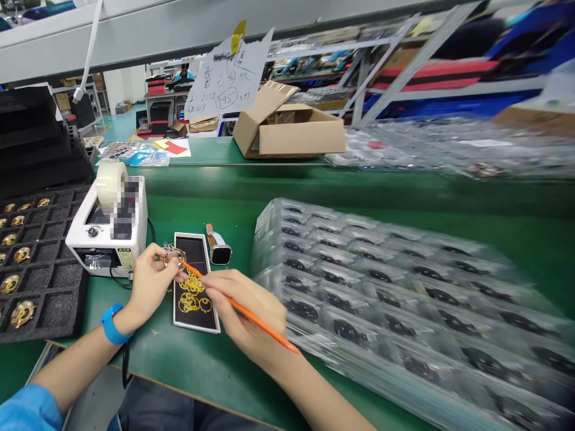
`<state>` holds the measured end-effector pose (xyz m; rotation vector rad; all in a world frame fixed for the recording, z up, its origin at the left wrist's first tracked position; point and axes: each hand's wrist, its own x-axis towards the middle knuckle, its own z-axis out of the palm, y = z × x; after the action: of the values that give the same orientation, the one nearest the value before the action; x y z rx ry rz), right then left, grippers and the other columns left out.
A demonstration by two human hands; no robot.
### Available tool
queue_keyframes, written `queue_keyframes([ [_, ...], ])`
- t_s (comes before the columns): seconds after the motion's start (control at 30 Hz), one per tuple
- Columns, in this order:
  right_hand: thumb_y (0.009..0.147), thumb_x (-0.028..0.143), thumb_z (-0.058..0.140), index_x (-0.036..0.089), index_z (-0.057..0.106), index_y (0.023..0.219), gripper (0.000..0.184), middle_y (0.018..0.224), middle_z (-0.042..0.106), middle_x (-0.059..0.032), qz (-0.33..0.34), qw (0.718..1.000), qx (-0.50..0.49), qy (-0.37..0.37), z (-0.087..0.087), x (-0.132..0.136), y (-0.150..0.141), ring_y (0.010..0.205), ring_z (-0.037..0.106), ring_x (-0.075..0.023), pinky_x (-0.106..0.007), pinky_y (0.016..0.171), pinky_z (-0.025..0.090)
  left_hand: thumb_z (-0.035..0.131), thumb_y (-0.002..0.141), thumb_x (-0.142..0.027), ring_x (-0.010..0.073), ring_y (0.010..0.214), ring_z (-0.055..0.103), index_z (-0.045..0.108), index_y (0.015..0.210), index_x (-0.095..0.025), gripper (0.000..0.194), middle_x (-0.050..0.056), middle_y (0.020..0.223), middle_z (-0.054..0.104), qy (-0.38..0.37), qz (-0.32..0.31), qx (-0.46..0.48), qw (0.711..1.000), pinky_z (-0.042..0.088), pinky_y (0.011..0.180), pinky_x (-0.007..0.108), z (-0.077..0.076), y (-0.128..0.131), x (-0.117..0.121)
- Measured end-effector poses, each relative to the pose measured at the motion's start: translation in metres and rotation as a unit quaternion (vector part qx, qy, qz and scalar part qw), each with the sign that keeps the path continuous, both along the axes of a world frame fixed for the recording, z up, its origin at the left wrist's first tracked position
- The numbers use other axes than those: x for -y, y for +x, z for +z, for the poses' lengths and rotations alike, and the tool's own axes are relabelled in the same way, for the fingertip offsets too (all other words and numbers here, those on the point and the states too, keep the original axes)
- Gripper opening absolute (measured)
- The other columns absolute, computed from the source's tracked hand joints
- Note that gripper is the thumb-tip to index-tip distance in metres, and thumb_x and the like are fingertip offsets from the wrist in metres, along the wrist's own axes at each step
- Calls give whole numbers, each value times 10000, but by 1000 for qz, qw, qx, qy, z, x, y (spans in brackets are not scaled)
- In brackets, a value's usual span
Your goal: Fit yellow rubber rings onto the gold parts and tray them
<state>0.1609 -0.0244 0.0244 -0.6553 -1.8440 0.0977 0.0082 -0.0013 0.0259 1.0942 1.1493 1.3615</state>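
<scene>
My left hand (150, 281) pinches a small round gold part (174, 257) just above the near left of a black card (194, 281). Several thin gold rings (192, 294) lie on that card. My right hand (245, 314) is closed round an orange stick (242, 308), held like a pen. The stick's tip touches the gold part in my left hand. A blue band (112, 323) is on my left wrist.
A white tape dispenser (108, 224) stands left of the card. A black foam tray (40, 263) holding gold parts lies at the far left. Stacked clear blister trays (404, 299) fill the right. A small tool (218, 245) lies behind the card. An open cardboard box (287, 129) sits at the back.
</scene>
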Motion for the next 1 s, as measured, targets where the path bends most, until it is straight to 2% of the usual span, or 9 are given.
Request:
queue_keyframes([
  [0.1, 851, 36, 512, 151, 590, 956, 174, 766, 681, -79, -32, 996, 42, 67, -5, -3, -3, 667, 630, -148, -251, 585, 528, 689, 680, -263, 110, 456, 628, 453, 673, -173, 252, -46, 545, 606, -5, -5, -3, 1000, 513, 458, 196, 0, 0, 1],
  [0.2, 825, -4, 522, 135, 582, 966, 206, 750, 687, -83, -59, 992, 33, 106, -6, -3, -3, 677, 630, -156, -262, 604, 533, 671, 693, -263, 117, 459, 632, 458, 675, -171, 232, -41, 529, 603, -12, -4, -7, 1000, 504, 450, 191, 0, 0, 1],
  [0.37, 832, -4, 512, 133, 575, 982, 213, 750, 685, -81, -34, 994, 45, 99, -6, -4, -4, 676, 632, -148, -255, 608, 537, 680, 691, -269, 114, 457, 629, 464, 679, -169, 238, -38, 531, 605, -11, -6, -1, 1000, 505, 454, 191, 0, 0, 1],
  [0.57, 845, 32, 508, 164, 587, 979, 204, 800, 659, -77, -98, 990, 4, 97, -5, -3, 1, 726, 625, -156, -266, 611, 519, 686, 693, -289, 121, 466, 639, 451, 682, -174, 262, -37, 550, 601, -16, -5, -5, 1000, 502, 450, 193, 0, 0, 2],
  [0.67, 888, 91, 438, 176, 589, 902, 173, 795, 620, -78, -126, 990, -3, 63, -2, -2, 1, 722, 598, -164, -284, 607, 498, 670, 693, -267, 113, 472, 631, 435, 675, -182, 251, -46, 555, 587, -2, -3, -20, 1000, 497, 458, 192, -1, 2, 5],
  [0.8, 893, 122, 440, 168, 587, 874, 155, 667, 543, -16, -133, 990, 27, -37, -2, -6, -7, 533, 495, -113, -230, 474, 411, 639, 695, -204, 97, 510, 612, 440, 669, -188, 201, -55, 583, 560, 50, 6, -72, 996, 495, 506, 197, -5, 4, 10],
  [0.9, 851, 166, 526, 172, 595, 850, 70, 680, 550, -3, -120, 985, 8, -125, -6, -10, -16, 549, 513, -105, -211, 470, 400, 615, 692, -177, 90, 538, 579, 469, 658, -186, 150, -48, 604, 550, 88, 20, -119, 989, 491, 539, 205, -6, 4, 12],
  [1.0, 822, 176, 542, 183, 593, 774, 70, 667, 541, 7, -101, 973, -29, -204, -10, -13, -20, 583, 530, -111, -207, 492, 404, 607, 685, -176, 93, 550, 559, 480, 650, -186, 132, -42, 608, 553, 98, 25, -137, 985, 487, 548, 211, -6, 5, 13],
])
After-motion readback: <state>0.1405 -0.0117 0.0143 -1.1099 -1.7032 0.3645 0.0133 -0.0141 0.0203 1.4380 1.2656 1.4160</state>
